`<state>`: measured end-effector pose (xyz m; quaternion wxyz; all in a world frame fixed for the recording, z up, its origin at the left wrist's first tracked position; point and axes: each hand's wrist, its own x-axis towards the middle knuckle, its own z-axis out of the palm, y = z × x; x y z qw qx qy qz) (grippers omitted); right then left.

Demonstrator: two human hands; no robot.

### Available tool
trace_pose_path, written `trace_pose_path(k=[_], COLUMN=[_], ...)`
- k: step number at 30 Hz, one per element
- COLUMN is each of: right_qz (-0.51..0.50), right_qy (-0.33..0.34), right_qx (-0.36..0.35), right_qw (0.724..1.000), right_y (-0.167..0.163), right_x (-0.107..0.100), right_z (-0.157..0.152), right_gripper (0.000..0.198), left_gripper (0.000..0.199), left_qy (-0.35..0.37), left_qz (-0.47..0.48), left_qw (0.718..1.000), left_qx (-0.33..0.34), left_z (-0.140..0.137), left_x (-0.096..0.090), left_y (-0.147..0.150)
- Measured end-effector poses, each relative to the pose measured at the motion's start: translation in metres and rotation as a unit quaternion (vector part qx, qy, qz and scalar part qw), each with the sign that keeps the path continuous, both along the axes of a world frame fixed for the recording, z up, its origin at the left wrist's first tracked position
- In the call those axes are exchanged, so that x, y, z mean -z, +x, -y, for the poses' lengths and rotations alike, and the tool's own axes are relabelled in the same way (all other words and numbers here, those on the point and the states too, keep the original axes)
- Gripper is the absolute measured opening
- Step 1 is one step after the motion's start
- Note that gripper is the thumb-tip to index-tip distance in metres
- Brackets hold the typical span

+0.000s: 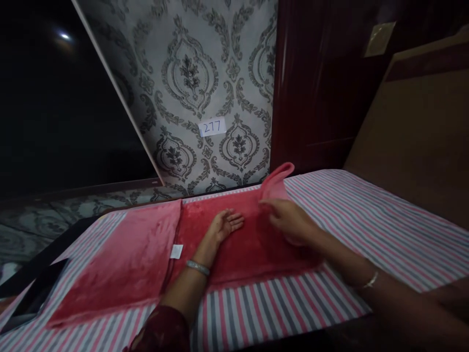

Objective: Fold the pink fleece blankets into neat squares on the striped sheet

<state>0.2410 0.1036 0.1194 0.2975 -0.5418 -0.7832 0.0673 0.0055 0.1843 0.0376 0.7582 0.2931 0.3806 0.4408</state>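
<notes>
A red plush blanket [227, 261] lies on a striped cloth, with a lighter pink folded section [135, 234] on its left and a small white label [176, 251] at the fold. My left hand [227, 224] rests over its middle, fingers stretched out and holding nothing. At the blanket's right end, my right hand [289, 217] is closed on the raised edge, whose flap [277, 177] curls up behind the fingers. Part of that edge is hidden behind the right hand and slightly blurred.
Pink, grey and white striped cloth [366, 215] covers the surface. Behind it stand a patterned wall [234, 88] with a paper marked 277 [212, 126], a large dark screen [66, 112] and a dark red panel [315, 98]. A brown board [421, 127] borders the right.
</notes>
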Motion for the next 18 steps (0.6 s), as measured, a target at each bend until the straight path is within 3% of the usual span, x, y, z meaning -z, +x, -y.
trace_pose_path(k=[2,5,9,18], right_qz=[0.070,0.126,0.131,0.126], right_qy=[-0.028,-0.049,-0.014,0.095], right_qx=[-0.053,-0.084,-0.049,-0.006], right_qw=[0.996,0.987,0.990,0.987], right_y=[-0.037,-0.062,-0.061,-0.058], right_x=[0.010,0.039,0.070,0.098], right_z=[0.018,0.040,0.055,0.077], right_gripper=[0.052,0.051,0.061,0.067], left_gripper=[0.011,0.013,0.021,0.075], left_qy=[0.006,0.014,0.034,0.122], left_qz=[-0.010,-0.035,-0.075,-0.191], left_qw=[1.000,0.999,0.996,0.968], left_qx=[-0.004,-0.006,-0.016,-0.106], left_z=[0.000,-0.002,-0.012,-0.071], left_x=[0.000,0.002,0.005,-0.002], left_y=[-0.002,-0.003,0.003,0.046])
